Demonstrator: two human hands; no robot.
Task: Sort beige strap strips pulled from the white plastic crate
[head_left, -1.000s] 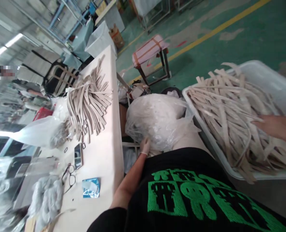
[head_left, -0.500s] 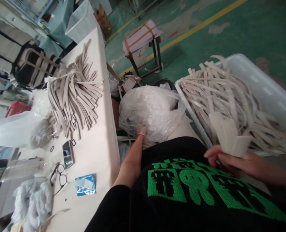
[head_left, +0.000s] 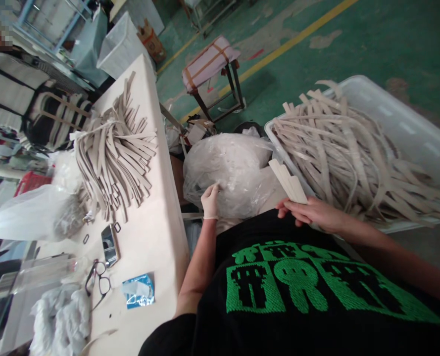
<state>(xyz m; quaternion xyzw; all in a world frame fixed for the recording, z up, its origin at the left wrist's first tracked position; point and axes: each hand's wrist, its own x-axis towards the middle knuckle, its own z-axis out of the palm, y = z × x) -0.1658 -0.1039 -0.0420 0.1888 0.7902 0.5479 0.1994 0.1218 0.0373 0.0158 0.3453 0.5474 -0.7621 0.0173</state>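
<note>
My left hand (head_left: pixel 210 200), in a pale glove, is closed in a pinch beside a clear plastic bag (head_left: pixel 234 158) stuffed with whitish contents. Whatever may be between those fingertips cannot be made out. In front of my black shirt, my right hand (head_left: pixel 318 213) is closed around a few pale flat strips (head_left: pixel 288 183), their ends fanned like steps. Just beyond it stands a white plastic tub (head_left: pixel 375 99), with many long beige strips (head_left: pixel 327 143) heaped loosely inside. The lower ends of the held strips are hidden by my palm.
On the white table (head_left: pixel 160 198) at left lie a tied bundle of beige strips (head_left: pixel 112 153), a phone (head_left: pixel 110 244), eyeglasses (head_left: pixel 100 279) and a blue packet (head_left: pixel 140 290). A cloth-covered stool (head_left: pixel 210 62) stands on the green floor, beyond the plastic bag.
My right hand has moved left and away from my body, bringing the strips from over the tub to its near-left edge. My left hand has risen slightly, its fingers now pinched.
</note>
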